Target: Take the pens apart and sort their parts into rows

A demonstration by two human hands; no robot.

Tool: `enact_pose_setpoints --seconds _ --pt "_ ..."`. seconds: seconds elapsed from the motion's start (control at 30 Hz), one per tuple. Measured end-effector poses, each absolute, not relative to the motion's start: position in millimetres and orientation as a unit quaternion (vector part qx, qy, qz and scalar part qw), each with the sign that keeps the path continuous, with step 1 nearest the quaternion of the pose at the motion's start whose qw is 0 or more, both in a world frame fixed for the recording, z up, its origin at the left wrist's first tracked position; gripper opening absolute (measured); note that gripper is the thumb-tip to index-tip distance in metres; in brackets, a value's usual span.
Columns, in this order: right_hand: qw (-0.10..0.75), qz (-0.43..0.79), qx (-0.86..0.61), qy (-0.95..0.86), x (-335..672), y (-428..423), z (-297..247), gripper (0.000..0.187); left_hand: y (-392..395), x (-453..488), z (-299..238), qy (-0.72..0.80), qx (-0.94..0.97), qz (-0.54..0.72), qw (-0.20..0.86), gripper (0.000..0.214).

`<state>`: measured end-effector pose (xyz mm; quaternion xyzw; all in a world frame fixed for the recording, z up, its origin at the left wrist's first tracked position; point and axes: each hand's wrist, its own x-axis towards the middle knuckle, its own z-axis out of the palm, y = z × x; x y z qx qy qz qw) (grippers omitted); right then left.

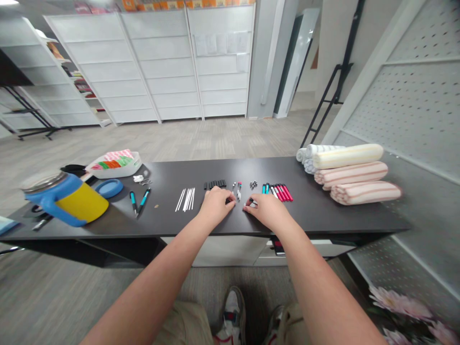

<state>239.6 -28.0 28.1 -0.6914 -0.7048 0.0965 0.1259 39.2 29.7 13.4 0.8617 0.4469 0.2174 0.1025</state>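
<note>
My left hand (216,205) is closed in a pinch low over the table, with a small black piece (227,201) partly showing at the fingertips. Facing it across a short gap, my right hand (269,209) pinches a small black-and-white part (252,203), mostly covered by the fingers. Between and beyond the hands lie little loose pen parts (239,191) and a cluster of small metal pieces (253,184). A row of short black sleeves (215,184) sits past my left hand. Thin white sticks (189,199) lie to its left. Red, white and teal pen barrels (282,192) are lined up behind my right hand.
Two teal-and-black pens (143,203) lie farther left on the dark table (165,223). A tilted blue-yellow jug (77,199), a blue lid (109,188) and a white tray (126,168) stand at the left. Rolled towels (354,175) are stacked at the right.
</note>
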Motion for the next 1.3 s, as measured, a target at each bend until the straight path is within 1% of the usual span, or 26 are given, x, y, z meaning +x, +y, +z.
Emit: enact_pose_setpoints --seconds 0.17,0.4,0.63,0.87,1.3 --pt "0.125 0.095 -0.693 -0.704 239.7 -26.5 26.5 0.021 33.1 37.8 9.8 0.436 0.866 0.230 0.080 0.004" --pt "0.129 0.091 -0.688 -0.708 237.2 -24.8 25.8 0.021 35.6 37.4 9.0 0.450 0.853 0.241 0.106 0.005" --pt "0.124 0.092 -0.686 -0.711 237.0 -21.9 24.1 0.020 35.1 36.6 9.2 0.450 0.856 0.234 0.105 0.003" --pt "0.123 0.081 -0.681 -0.718 234.3 -21.2 24.9 0.021 35.6 37.8 9.0 0.452 0.855 0.228 0.114 0.004" --pt "0.121 0.074 -0.688 -0.711 231.3 -16.4 22.8 0.021 40.4 32.3 10.3 0.430 0.872 0.226 0.068 0.005"
